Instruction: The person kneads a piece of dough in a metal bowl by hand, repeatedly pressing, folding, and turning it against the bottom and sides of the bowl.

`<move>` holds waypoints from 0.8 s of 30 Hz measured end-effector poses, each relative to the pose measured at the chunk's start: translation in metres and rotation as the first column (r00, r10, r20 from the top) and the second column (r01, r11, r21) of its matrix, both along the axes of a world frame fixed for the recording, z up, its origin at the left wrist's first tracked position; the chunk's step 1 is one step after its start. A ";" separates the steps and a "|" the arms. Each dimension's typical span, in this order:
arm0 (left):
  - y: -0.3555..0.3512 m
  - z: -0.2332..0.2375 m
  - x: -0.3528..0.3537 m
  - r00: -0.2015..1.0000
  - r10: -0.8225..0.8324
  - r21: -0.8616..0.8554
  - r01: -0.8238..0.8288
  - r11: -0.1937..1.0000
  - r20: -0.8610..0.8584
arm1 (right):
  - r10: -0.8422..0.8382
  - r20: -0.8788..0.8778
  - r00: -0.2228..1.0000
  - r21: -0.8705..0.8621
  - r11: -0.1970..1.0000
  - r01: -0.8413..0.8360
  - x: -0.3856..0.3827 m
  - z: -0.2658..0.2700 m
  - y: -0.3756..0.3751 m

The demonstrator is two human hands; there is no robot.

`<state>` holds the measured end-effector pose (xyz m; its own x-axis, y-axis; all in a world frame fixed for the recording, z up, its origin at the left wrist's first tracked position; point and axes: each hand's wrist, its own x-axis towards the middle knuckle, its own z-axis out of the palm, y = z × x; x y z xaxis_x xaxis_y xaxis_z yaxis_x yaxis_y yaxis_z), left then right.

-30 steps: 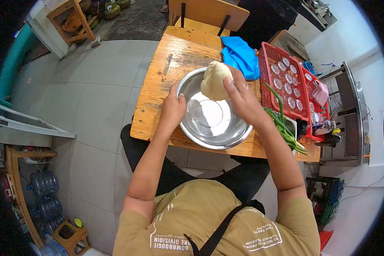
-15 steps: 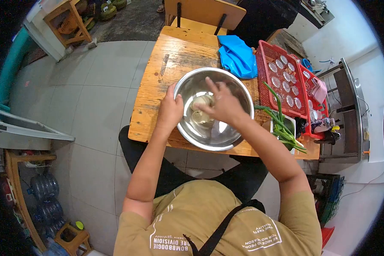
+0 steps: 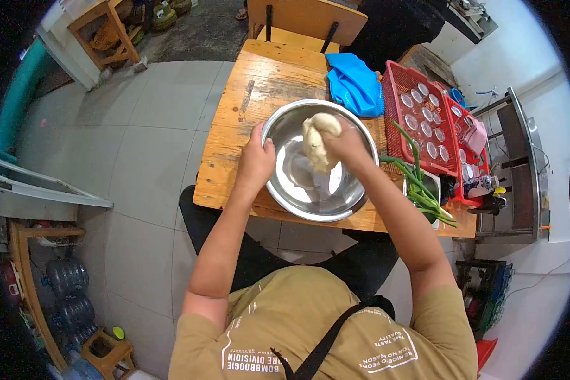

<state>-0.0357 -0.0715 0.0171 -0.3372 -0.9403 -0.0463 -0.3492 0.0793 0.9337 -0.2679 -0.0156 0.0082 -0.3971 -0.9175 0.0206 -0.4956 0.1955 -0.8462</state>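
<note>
A large stainless steel mixing bowl [image 3: 345, 197] stands near the front edge of the wooden table. My left hand [image 3: 256, 159] is closed on the bowl's left rim, thumb on the inner side. In my right hand [image 3: 347, 144] is a soft, pale lump of dough [image 3: 316, 140], gripped above the bowl's inside. The dough hangs down in a stretched shape, and my fingers are partly hidden by it. Beneath it, the shiny bowl bottom shows.
Green onions [image 3: 418, 190] lie over a metal container right of the bowl. Behind them stands a red basket [image 3: 396, 95] with several clear-lidded cups. A blue cloth or bag [image 3: 354, 85] rests on the table's back right, near a wooden chair [image 3: 307, 19].
My right hand was blurred and low in the bowl with the dough on the bottom; now it grips the dough, lifted off the bottom. My left hand stays on the rim.
</note>
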 end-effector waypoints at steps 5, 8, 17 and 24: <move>0.002 0.006 0.000 1.000 -0.012 -0.043 0.013 0.999 0.026 | -0.017 0.020 1.000 -0.144 0.989 0.020 0.029 0.087 0.031; 0.001 -0.004 0.000 1.000 -0.003 -0.036 0.003 0.999 0.017 | 0.177 -0.663 0.727 -0.028 0.965 -0.261 0.040 0.033 0.065; -0.006 -0.014 -0.001 0.999 -0.029 -0.079 0.028 0.997 -0.020 | 0.247 -0.600 0.761 0.247 0.962 -0.118 0.033 0.073 0.042; -0.002 -0.005 -0.001 0.999 -0.036 -0.081 0.036 0.996 -0.009 | 0.403 -0.596 0.695 0.357 0.908 -0.220 0.072 0.014 0.028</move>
<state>-0.0369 -0.0733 0.0126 -0.3709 -0.9281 0.0327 -0.3349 0.1665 0.9274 -0.1962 0.0124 0.0217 -0.0597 -0.9953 -0.0757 -0.9669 0.0765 -0.2433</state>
